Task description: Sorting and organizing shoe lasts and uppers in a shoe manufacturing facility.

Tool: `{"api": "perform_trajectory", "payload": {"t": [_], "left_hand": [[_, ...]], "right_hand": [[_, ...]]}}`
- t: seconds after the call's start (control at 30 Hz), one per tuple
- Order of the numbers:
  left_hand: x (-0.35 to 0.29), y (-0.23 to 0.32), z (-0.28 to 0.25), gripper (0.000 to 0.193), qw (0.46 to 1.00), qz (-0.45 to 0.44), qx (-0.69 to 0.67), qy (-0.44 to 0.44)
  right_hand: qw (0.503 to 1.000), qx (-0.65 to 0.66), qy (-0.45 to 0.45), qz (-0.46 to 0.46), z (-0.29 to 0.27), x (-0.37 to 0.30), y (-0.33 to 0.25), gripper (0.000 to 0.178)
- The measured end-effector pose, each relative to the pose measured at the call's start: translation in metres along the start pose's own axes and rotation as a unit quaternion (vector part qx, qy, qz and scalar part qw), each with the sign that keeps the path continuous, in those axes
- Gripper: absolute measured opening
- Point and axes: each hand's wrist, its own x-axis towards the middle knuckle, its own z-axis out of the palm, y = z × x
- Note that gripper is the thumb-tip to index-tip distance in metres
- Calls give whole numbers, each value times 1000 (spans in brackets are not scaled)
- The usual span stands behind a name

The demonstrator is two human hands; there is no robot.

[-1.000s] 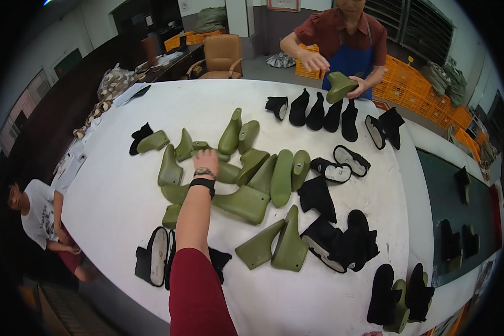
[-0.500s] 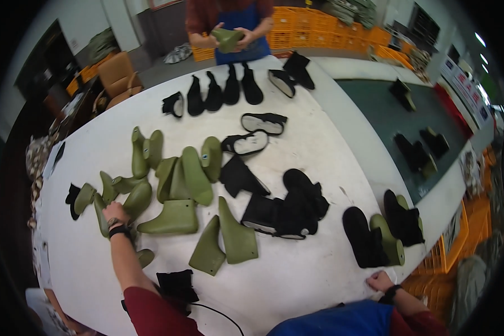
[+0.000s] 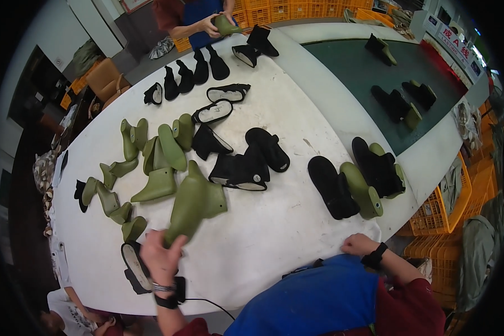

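My left hand grips the toe end of an olive-green shoe last; the last is tilted up, its heel end overlapping another green last in view. Beside this hand lies a black boot upper with a pale sole side. My right hand rests curled at the table's near right edge, with nothing visible in it. Closest to it are a green last and a black boot upper. Further black boot uppers lie in the middle, and several green lasts spread over the left half.
The white table also bears a row of black uppers at its far side. Across it, a person holds a green last; another person is at lower left. A green belt carries boots. Orange crates stand right.
My left hand has moved right and nearer to me, bringing a green last from the left group. My right hand stays curled by the table edge. The whole view has shifted.
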Motion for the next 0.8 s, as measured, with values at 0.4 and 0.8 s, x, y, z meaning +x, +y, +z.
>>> {"api": "perform_trajectory", "payload": {"t": [0.4, 0.8], "left_hand": [[-118, 89, 131, 35, 992, 5, -19, -125], [-132, 96, 143, 34, 989, -62, -96, -96]], "right_hand": [[951, -108, 88, -276, -78, 100, -198, 24], [988, -124, 39, -81, -36, 251, -192, 68]]}}
